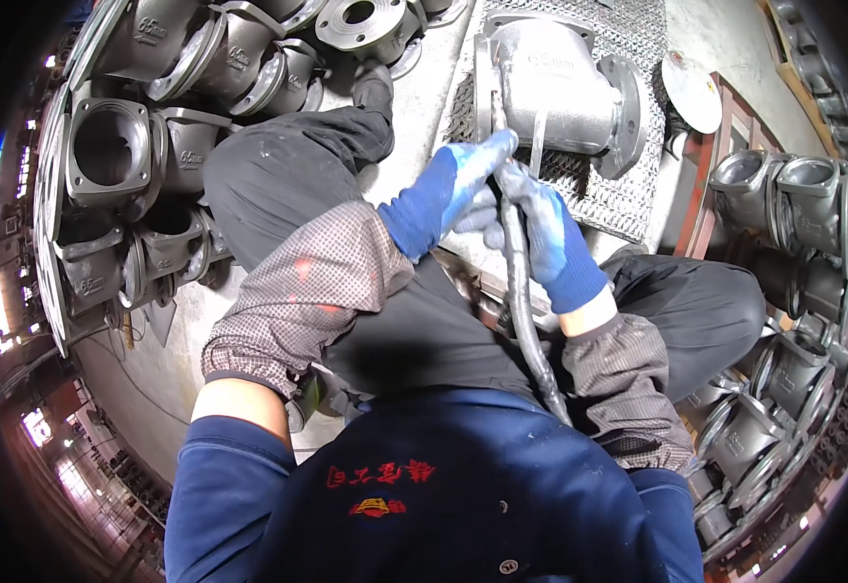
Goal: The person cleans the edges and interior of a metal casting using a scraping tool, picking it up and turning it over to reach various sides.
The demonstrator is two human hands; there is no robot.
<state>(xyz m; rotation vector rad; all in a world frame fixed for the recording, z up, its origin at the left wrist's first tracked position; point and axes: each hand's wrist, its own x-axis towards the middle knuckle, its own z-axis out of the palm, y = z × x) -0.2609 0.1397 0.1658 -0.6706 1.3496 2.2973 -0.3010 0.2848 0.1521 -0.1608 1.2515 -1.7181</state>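
Note:
In front of me a silver-grey cast valve body [555,92] with flanged ends lies on its side. Both hands, in blue and pale work gloves, close round a slim tool fed by a thick grey hose [519,282]. My left hand [458,185] wraps it near the top, its thumb along the shaft. Just below and to the right, my right hand [541,219] grips the same tool. Its narrow tip reaches up against the near left flange of the valve body; the exact tip shape is hard to make out. The hose runs down past my right thigh.
The valve body rests on a textured metal grating [628,209]. Stacked grey valve bodies [108,146] stand at the left, and more castings [813,199] line the right. A round whitish disc [691,92] is beside a reddish-brown frame [706,185]. My bent legs flank the work.

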